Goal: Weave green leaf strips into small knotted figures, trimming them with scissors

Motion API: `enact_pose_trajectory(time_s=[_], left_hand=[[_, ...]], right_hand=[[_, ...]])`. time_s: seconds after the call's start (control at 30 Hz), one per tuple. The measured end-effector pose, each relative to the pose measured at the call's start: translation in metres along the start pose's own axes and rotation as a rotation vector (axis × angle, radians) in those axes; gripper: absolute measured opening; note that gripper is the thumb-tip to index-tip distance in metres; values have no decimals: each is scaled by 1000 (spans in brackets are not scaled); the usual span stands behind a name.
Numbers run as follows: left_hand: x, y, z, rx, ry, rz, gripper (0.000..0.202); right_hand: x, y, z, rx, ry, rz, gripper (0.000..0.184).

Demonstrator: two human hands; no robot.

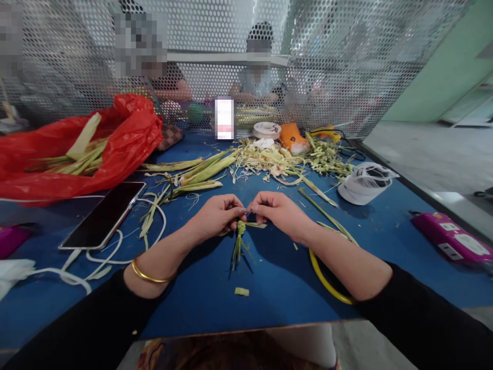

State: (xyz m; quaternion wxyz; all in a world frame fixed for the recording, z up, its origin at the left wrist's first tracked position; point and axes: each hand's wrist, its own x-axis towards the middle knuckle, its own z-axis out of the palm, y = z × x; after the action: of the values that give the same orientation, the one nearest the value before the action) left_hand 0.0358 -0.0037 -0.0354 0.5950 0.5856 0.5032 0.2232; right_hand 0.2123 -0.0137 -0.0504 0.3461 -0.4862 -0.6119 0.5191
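My left hand (217,215) and my right hand (279,211) meet over the blue table (277,280), fingers pinched together. Between them they hold a small woven bundle of green leaf strips (239,237), knotted at the top, its loose ends hanging toward me. A thin thread seems to run between the fingertips. A gold bangle (148,275) sits on my left wrist. Both sleeves are black.
A red plastic bag (127,136) with leaves lies back left. A phone (105,213) on a white cable (115,246) is at left. Loose leaves and shreds (265,159) lie behind, a white spool (364,183) and purple box (450,237) at right. Other people sit behind a perforated screen (327,56).
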Motion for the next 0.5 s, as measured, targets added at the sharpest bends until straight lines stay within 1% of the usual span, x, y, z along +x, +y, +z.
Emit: enact_pose_trajectory(time_s=[0.07,0.13,0.23,0.3,0.33,0.4,0.5], left_hand=[[0,-2,-1,-17,-16,-2,16],[1,-4,-3,-23,-34,2,17],[3,-7,-5,-41,-57,7,16],[4,-9,-5,-48,-61,3,15],[4,-9,-5,-47,-57,3,15],[5,-8,-4,-36,-45,18,15],[4,-7,-2,-12,-31,54,15]], right_hand=[[1,1,1,119,-33,30,12],[3,3,2,184,-34,36,13],[3,3,2,215,-25,16,14],[1,2,1,196,-66,5,14],[0,1,1,163,-102,-1,14],[-2,0,-1,22,-160,-40,13],[-5,1,-4,-274,-164,-158,12]])
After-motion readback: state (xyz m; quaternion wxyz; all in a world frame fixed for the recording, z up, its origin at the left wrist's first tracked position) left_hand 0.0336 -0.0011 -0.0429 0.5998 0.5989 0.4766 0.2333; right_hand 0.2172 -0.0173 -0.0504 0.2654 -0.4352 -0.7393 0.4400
